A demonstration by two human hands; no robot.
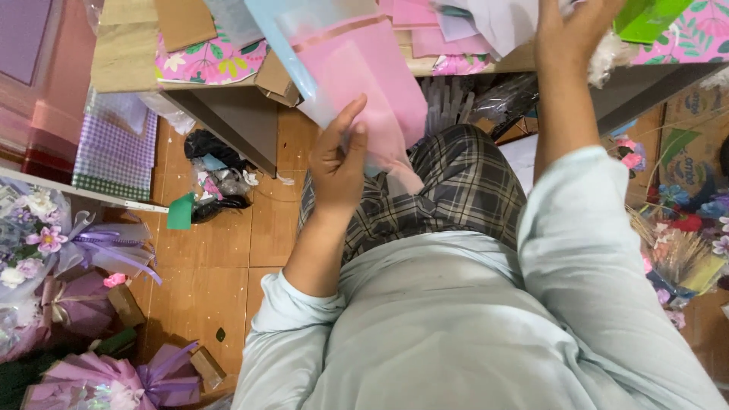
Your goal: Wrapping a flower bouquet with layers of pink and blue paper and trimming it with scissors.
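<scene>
Cluttered worktable point(125, 53): my left hand point(338, 163) pinches the pink wrapping sheet point(372, 76), drawn partway off; right hand point(569, 34) reaches into the paper pile point(486, 23), grip unclear.

A wooden table point(125, 57) carries floral-printed paper point(209, 62), brown card point(184, 21) and pink sheets point(425, 30) along its near edge. On the wooden floor point(220, 258) beneath lie a green tag point(181, 212) and purple wrapped bouquets point(114, 380).
</scene>
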